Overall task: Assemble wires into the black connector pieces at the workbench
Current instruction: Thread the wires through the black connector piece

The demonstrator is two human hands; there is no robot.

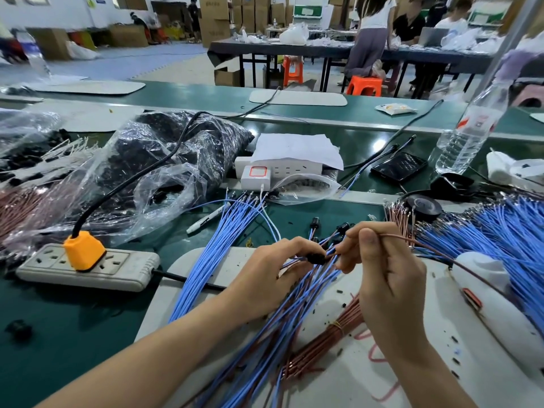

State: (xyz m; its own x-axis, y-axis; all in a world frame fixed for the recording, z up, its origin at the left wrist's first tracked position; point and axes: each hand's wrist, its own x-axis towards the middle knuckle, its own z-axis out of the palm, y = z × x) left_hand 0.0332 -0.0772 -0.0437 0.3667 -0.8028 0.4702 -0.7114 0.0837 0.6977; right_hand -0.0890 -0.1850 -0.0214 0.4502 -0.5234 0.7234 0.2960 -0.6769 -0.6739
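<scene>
Right hand (382,275) is pinching thin brown wire (394,237), feeding it from 3 o'clock toward small black plastic connector (316,258) left hand (273,266) is gripping at centre. Risk: angled entry bending terminal, half-seating.

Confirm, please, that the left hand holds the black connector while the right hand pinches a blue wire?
Not quite: in the head view the right hand pinches a brown wire, not blue; the left hand does hold the black connector.
</scene>
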